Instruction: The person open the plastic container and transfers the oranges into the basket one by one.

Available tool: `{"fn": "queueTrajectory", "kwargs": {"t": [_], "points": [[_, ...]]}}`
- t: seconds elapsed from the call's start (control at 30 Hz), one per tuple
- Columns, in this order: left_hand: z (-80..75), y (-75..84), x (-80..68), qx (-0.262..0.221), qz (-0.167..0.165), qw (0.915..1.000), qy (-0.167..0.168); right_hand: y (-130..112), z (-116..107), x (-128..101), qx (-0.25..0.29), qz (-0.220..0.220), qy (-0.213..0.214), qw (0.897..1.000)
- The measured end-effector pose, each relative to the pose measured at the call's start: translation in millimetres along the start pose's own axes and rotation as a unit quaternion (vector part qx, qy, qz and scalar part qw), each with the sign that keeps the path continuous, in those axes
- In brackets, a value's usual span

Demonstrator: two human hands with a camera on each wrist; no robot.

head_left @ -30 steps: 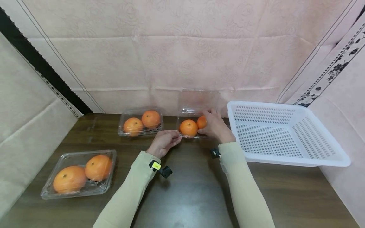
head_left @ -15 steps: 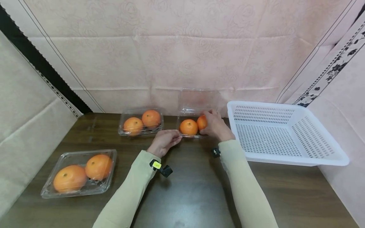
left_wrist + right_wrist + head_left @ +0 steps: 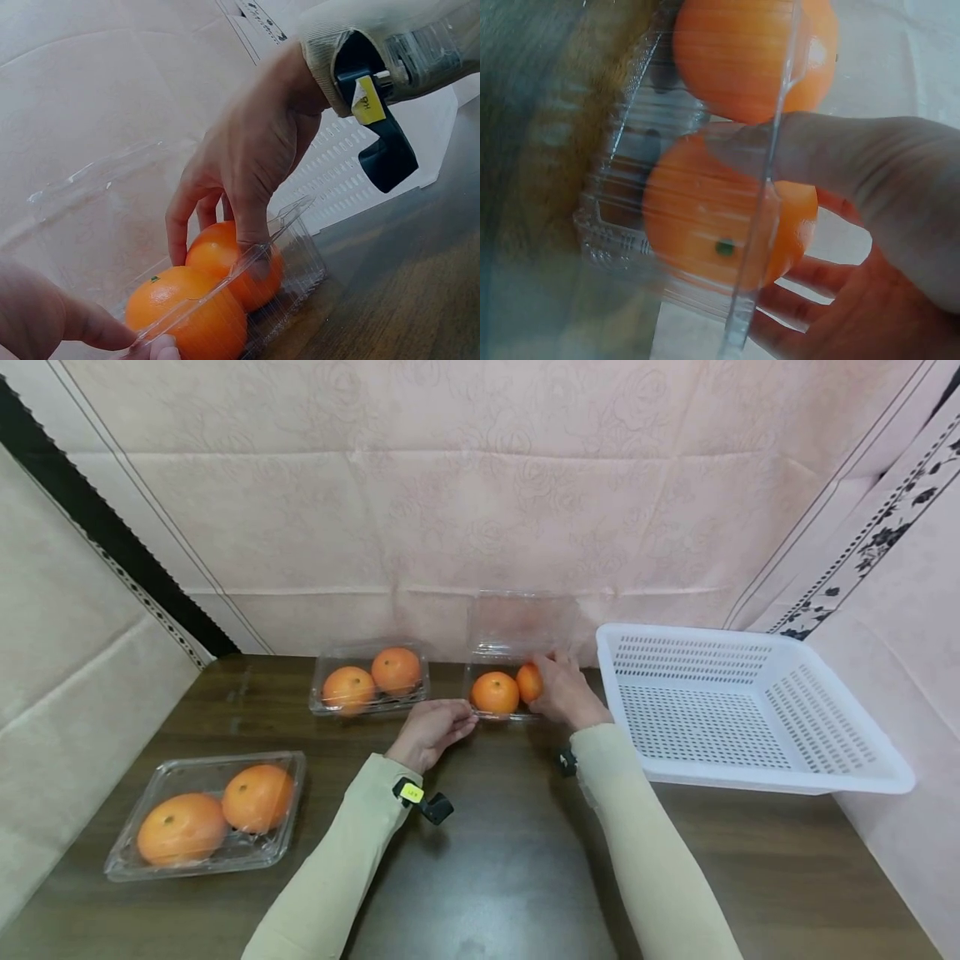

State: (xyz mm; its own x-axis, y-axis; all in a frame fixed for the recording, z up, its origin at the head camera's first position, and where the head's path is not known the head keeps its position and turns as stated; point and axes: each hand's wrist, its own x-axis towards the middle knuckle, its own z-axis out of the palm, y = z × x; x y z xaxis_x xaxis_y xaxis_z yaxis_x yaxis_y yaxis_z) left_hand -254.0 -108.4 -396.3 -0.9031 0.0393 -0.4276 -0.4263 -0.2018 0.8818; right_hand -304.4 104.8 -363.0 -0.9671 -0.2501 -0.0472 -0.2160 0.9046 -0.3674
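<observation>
Right-hand fingers point(image 3: 177, 225) are curled over the far orange point(image 3: 529, 682), thumb on its near flank and fingertips down its far side, so the right hand point(image 3: 564, 692) is clamped on the fruit inside the open clamshell tray point(image 3: 501, 714). Good place to take it: a firm round fruit, with dimpled skin that ought to give some grip, and enough heft that a full wrap across the widest part looks safer than a fingertip pinch. It should stand a steady squeeze, though a hard one may bruise it.

Over to the left hand point(image 3: 433, 732): its fingers pinch the tray's near left corner, apparently pinning it to the table point(image 3: 495, 852). That makes sense, since the clear plastic looks thin, springy and very light, likely to ride up with the fruit if left free. From the right wrist view the rim crosses in front of the thumb, but the picture is smeared, so I can't say whether the thumb touches it.

The second orange point(image 3: 495, 692) sits just left of the gripped one, touching it, with a small green stem scar. The hinged lid point(image 3: 521, 622) stands upright against the pink cloth backdrop point(image 3: 480, 510).

Further out: a white perforated basket point(image 3: 757, 781), rigid and shallow, is just right of the tray. A closed tray with two oranges point(image 3: 371, 681) lies to the left at the far edge, and another pair in a tray point(image 3: 206, 814) sits near left on the dark wood-grain top.
</observation>
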Motion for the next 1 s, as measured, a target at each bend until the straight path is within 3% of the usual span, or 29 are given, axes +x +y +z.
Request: {"fn": "queueTrajectory", "kwargs": {"t": [0.43,1.0], "points": [[1.0,0.4,-1.8,0.001,-0.004,0.9999,0.010,1.6,6.1,7.8,0.016,0.034,0.014,0.999],[1.4,0.5,-2.2,0.000,-0.008,0.9998,0.017,0.8,-0.8,5.2,-0.010,0.000,0.029,1.000]]}}
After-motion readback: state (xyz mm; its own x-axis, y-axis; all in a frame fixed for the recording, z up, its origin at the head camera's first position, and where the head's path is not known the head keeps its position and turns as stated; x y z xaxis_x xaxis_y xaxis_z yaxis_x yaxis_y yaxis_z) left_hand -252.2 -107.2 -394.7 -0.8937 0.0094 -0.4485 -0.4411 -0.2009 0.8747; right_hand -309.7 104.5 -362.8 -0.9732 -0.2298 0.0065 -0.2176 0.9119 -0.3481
